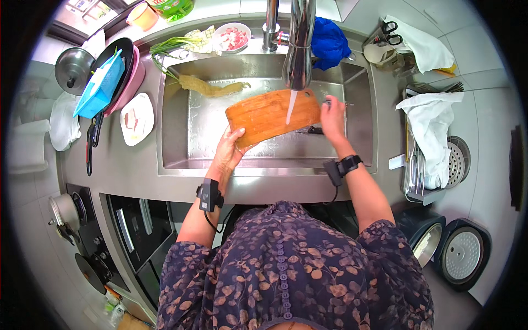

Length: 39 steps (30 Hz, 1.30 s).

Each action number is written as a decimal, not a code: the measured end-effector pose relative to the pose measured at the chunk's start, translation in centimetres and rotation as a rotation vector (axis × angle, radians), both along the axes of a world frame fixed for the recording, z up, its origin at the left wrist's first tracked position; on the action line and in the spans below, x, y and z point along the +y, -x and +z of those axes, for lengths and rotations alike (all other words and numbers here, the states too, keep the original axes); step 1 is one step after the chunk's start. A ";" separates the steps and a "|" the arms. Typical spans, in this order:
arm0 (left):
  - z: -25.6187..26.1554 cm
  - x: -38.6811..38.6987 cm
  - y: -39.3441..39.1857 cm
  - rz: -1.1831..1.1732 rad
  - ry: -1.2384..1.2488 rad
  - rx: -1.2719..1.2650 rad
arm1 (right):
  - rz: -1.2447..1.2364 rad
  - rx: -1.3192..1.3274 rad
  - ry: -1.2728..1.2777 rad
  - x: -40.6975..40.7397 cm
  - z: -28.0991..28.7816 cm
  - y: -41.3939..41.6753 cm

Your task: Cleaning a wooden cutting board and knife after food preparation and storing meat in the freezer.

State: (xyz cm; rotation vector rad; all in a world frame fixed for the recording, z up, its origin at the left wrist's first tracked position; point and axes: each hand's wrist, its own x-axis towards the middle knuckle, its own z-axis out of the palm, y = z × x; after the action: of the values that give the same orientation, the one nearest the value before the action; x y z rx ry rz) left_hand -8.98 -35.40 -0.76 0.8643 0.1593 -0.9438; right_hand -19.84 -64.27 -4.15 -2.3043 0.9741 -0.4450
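Observation:
My left hand [231, 144] grips the near left corner of a wooden cutting board [264, 117], thumb on top. The board is tilted over the stainless steel sink [268, 163], and water [291, 107] from the faucet [298, 62] runs onto it. Beside the board's right end is my right hand [333, 117], fingers bent and blurred. Something small and dark shows at its fingertips; I cannot tell whether it is held. Partly under the board lies a knife with a black handle [315, 130]. A long, rough tan thing [210, 86] lies at the sink's back left.
Behind the sink stand green onions [171, 46], a bowl of cut raw meat [233, 38] and a blue cloth or bag [330, 43]. Leftward are a white dish [137, 119], a blue basket [101, 88] and a pan [95, 128]. A dish rack [425, 194] stands right.

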 end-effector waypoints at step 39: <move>4.2 7.8 1.1 0.433 -0.379 -0.111 | 0.646 0.784 0.236 -5.5 -13.0 3.3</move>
State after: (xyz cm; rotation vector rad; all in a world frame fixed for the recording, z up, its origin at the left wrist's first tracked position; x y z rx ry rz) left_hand -10.04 -27.60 3.41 1.1703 0.4219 -0.4625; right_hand -23.10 -69.77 -17.19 -2.8826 0.4270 0.6883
